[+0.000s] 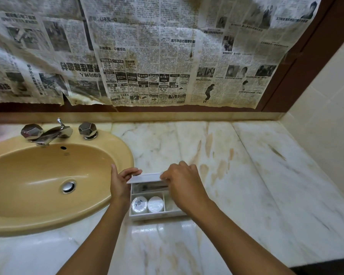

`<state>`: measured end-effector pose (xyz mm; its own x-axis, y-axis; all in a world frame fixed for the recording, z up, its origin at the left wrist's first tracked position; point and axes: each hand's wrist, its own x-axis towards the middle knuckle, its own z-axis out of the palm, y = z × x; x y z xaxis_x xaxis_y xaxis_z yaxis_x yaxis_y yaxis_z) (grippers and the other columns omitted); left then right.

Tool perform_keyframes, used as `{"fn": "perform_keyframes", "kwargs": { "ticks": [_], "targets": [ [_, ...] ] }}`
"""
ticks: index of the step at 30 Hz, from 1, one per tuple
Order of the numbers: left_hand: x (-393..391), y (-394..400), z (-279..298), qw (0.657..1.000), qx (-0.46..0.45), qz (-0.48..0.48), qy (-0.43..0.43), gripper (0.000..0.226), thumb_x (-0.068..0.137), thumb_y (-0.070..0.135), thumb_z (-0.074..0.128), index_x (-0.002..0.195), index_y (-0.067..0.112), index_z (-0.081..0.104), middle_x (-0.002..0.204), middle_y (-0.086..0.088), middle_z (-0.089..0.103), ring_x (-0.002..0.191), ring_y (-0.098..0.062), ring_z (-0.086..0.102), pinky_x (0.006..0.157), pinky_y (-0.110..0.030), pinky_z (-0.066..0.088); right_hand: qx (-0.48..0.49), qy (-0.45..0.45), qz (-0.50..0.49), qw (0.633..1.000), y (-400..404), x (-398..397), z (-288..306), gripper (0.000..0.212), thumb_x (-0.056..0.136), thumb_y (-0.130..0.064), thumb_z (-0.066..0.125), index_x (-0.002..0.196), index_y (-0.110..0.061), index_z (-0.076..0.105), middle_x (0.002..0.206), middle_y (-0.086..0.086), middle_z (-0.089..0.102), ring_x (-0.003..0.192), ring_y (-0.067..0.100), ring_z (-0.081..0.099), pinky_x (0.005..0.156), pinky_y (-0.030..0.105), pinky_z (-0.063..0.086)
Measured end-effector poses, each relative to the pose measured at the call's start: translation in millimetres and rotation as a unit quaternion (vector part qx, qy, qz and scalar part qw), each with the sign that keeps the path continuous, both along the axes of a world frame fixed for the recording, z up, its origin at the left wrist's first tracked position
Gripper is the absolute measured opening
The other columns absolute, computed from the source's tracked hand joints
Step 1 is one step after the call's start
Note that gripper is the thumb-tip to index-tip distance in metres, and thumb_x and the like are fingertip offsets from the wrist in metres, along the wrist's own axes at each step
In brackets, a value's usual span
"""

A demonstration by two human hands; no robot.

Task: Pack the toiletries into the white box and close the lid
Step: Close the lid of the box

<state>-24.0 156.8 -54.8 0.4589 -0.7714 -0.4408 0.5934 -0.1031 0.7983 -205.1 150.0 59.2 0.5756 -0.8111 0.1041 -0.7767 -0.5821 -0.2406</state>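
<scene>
Sat on the marble counter [216, 155] just right of the yellow sink [115, 147], the white box [157, 215], open-topped and split into compartments. Held half-raised over the box's far edge, tilted, the white lid [144, 178]. Pinched at the lid's left end between thumb and curled fingers, the left hand [120, 183]; curled over the lid's right end, the right hand [184, 185], fingertips on the lid's edge. Packed in the box's near-left compartment, side by side and touching, two round white toiletries [147, 204]; in the long far compartment, dark contents too shadowed to identify. Fixed behind the sink, a chrome faucet [54, 132]; pasted across the wall above the counter, stained newspaper [143, 56].
</scene>
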Motion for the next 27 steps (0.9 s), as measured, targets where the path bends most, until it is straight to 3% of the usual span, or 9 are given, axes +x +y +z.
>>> {"fn": "perform_keyframes", "kwargs": {
  "ticks": [4, 9, 16, 20, 23, 27],
  "targets": [
    [0.8, 1.5, 4.3, 0.999, 0.010, 0.001, 0.049, 0.076, 0.093, 0.069, 0.034, 0.081, 0.001, 0.065, 0.074, -0.014, 0.073, 0.079, -0.028, 0.063, 0.076, -0.034, 0.047, 0.029, 0.001, 0.020, 0.999, 24.7, -11.3, -31.1, 0.034, 0.082, -0.001, 0.058, 0.102, -0.026, 0.072, 0.097, 0.001, 0.064, 0.093, 0.025, 0.054, 0.072, 0.032, 0.025],
    [-1.8, 2.1, 4.3, 0.999, 0.020, 0.006, 0.041, 0.074, 0.093, 0.068, 0.034, 0.082, 0.003, 0.066, 0.083, -0.014, 0.073, 0.079, -0.025, 0.064, 0.073, -0.033, 0.047, 0.042, 0.018, 0.003, 0.999, 38.7, -16.1, -65.2, 0.037, 0.055, 0.003, 0.072, 0.078, -0.025, 0.074, 0.075, -0.004, 0.062, 0.069, 0.020, 0.058, 0.060, 0.028, 0.029],
    [-5.4, 1.2, 4.9, 0.998, 0.045, 0.021, 0.031, 0.053, 0.095, 0.053, 0.047, 0.081, 0.007, 0.067, 0.074, -0.007, 0.074, 0.080, -0.023, 0.065, 0.077, -0.033, 0.047, 0.002, -0.008, -0.015, 1.000, 48.7, -19.0, -80.4, 0.016, 0.063, -0.012, 0.065, 0.064, -0.028, 0.062, 0.072, -0.011, 0.054, 0.065, 0.014, 0.053, 0.055, 0.025, 0.037],
    [-7.0, 1.1, 8.1, 0.998, 0.056, 0.025, 0.032, 0.028, 0.091, 0.032, 0.061, 0.079, 0.007, 0.067, 0.075, -0.007, 0.074, 0.078, -0.022, 0.065, 0.078, -0.031, 0.048, 0.018, -0.040, -0.016, 0.999, 47.9, -22.5, -80.2, 0.017, 0.079, -0.026, 0.054, 0.071, -0.028, 0.068, 0.081, -0.011, 0.060, 0.074, 0.014, 0.057, 0.063, 0.029, 0.044],
    [-9.1, 1.5, 9.6, 0.996, 0.078, 0.043, -0.022, 0.010, 0.082, 0.013, 0.066, 0.083, 0.004, 0.071, 0.082, -0.009, 0.070, 0.078, -0.023, 0.061, 0.071, -0.031, 0.048, 0.077, -0.109, -0.054, 0.990, 40.5, -25.2, -75.5, 0.026, 0.084, -0.031, 0.046, 0.082, -0.023, 0.071, 0.091, -0.010, 0.061, 0.092, 0.013, 0.054, 0.080, 0.028, 0.037],
    [-16.1, 7.0, 12.3, 0.974, 0.111, 0.052, -0.190, 0.009, 0.087, 0.008, 0.064, 0.092, 0.009, 0.071, 0.090, -0.001, 0.067, 0.084, -0.017, 0.058, 0.069, -0.023, 0.044, 0.081, -0.208, -0.171, 0.960, 34.9, -28.8, -72.9, 0.032, 0.082, -0.040, 0.043, 0.097, -0.026, 0.067, 0.103, -0.012, 0.057, 0.104, 0.009, 0.049, 0.085, 0.020, 0.027]
  ]
}}
